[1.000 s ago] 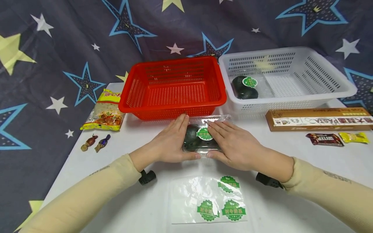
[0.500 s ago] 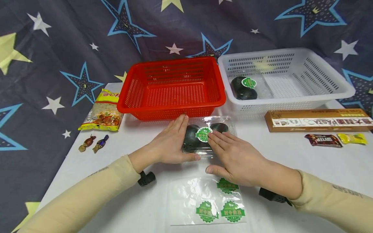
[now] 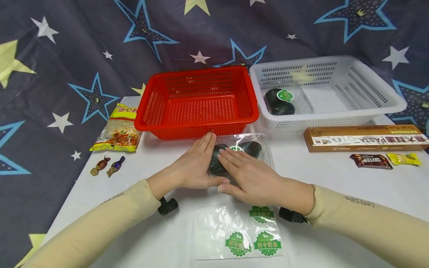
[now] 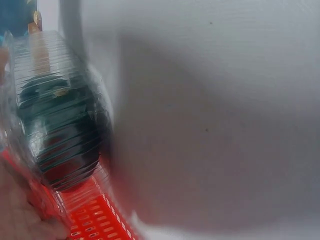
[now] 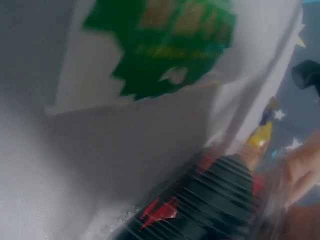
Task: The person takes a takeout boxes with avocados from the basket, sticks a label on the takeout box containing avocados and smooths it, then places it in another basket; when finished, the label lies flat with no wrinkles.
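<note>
A clear plastic clamshell box (image 3: 266, 150) lies in front of the red basket, with two dark avocado-like fruits (image 3: 251, 148) inside. My left hand (image 3: 196, 163) rests along the box's left end, fingers straight. Across the lid lies my right hand (image 3: 253, 175), its straight fingers over a round green label (image 3: 236, 148) and hiding most of it. Both thumbs come close together at the near edge. The left wrist view shows one fruit (image 4: 60, 135) through the ribbed box wall; the right wrist view shows a fruit (image 5: 215, 195) too.
Behind stand the red basket (image 3: 197, 128) and a white basket (image 3: 335, 111) holding another labelled box (image 3: 304, 100). A sticker sheet (image 3: 212, 238) lies nearest me. Left are a yellow food bag (image 3: 117, 130) and two wrapped candies (image 3: 115, 166); right, a pasta box (image 3: 365, 139) and snack bars (image 3: 371, 161).
My right hand draws back from the lid's right part toward me, then moves left over the label. The left hand stays at the box's left end.
</note>
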Motion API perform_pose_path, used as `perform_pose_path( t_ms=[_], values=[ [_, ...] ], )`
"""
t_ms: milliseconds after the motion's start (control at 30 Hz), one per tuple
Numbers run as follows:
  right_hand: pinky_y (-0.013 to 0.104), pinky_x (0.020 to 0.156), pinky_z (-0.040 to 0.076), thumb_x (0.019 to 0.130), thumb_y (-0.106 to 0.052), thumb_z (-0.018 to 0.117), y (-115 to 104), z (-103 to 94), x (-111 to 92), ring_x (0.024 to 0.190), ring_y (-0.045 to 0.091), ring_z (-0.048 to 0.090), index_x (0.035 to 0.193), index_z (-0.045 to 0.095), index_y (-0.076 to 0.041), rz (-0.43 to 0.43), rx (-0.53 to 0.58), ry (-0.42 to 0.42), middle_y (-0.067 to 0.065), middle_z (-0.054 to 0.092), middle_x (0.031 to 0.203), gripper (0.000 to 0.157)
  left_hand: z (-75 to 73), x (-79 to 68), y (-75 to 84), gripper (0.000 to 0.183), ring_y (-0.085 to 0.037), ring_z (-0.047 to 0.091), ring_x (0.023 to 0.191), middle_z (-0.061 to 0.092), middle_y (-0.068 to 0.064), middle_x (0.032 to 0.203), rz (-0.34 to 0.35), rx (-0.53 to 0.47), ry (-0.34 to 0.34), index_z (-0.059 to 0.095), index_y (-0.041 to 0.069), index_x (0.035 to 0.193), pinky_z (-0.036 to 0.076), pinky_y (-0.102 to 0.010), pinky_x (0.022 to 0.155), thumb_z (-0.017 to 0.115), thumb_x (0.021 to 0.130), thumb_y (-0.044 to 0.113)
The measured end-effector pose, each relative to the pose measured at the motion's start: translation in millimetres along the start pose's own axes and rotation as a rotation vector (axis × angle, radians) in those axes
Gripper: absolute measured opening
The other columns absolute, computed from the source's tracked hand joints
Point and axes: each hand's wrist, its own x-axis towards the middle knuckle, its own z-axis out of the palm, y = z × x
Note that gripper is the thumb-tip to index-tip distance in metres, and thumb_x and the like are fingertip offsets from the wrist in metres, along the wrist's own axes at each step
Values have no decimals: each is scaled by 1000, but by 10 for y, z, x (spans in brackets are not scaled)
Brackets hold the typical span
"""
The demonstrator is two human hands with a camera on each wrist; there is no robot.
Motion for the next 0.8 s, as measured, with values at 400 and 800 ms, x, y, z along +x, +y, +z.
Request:
perform_pose_path(
  t_ms=[400, 800],
  values=[
    [47, 114, 18, 93, -67, 29, 41, 1, -75, 142, 34, 21, 146, 29, 6, 89, -67, -43, 20, 26, 153, 90, -2, 7, 10, 120, -29, 3, 146, 0, -20, 158, -4, 19, 22, 1, -5, 150, 9, -41, 116, 48, 78, 78],
    [47, 113, 22, 92, -68, 32, 114, -43, -164, 139, 34, 28, 143, 35, 6, 61, -164, -12, 22, 33, 149, 90, -8, 10, 3, 121, -28, 3, 146, 0, -19, 158, -8, 25, 14, 1, -5, 150, 9, -41, 116, 48, 76, 79]
  ],
)
